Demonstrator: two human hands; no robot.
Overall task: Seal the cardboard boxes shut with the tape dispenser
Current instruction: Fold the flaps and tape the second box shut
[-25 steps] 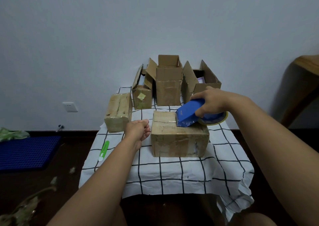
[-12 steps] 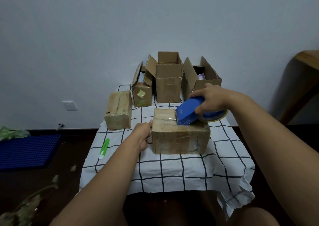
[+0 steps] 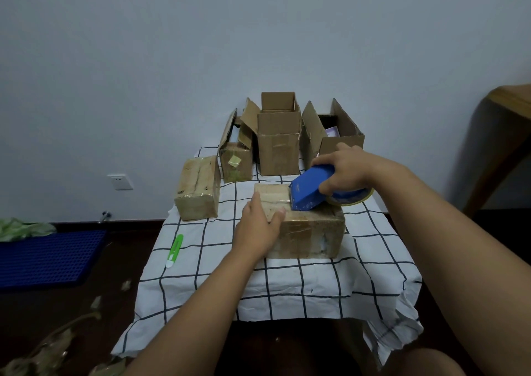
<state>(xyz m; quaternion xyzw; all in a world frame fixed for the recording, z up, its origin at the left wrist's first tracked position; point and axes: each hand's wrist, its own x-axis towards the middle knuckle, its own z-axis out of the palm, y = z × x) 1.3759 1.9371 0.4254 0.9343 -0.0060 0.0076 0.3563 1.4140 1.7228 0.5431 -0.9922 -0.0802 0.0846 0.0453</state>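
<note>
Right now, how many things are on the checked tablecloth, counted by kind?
Closed brown cardboard boxes: 2
Open brown cardboard boxes: 3
Blue plastic tape dispenser: 1
Green and white utility knife: 1
Total: 7

Matt cardboard box (image 3: 304, 232), glossy tape
</note>
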